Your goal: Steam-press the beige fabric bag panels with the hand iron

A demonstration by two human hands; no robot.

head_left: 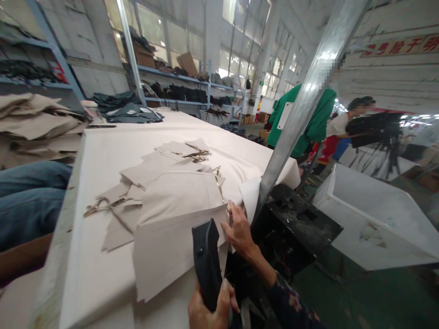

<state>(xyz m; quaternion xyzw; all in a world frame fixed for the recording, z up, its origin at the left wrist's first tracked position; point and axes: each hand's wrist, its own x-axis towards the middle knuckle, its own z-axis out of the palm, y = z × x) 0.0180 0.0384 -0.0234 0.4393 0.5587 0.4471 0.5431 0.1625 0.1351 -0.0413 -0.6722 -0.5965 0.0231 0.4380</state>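
Observation:
My left hand (214,306), at the bottom middle, is closed around a curved black piece (206,256) with a small round stud; what exactly it is I cannot make out. My right hand (239,230) comes in from the lower right in a dark floral sleeve. Its bent fingers grip the right edge of a beige fabric panel (178,224); the fingertips are partly hidden. This panel lies over other beige cut pieces (151,169), its near edge hanging toward me. Thin brass-coloured metal fittings (219,185) lie just beyond my right fingers, with more fittings (197,153) farther back.
A slanting metal post (302,100) rises at the white-covered table's (247,146) right side, beside a black box (298,224). A white bin (373,219) stands farther right. Someone's denim-clad legs (30,196) are at left. A person in green (295,119) stands beyond the post.

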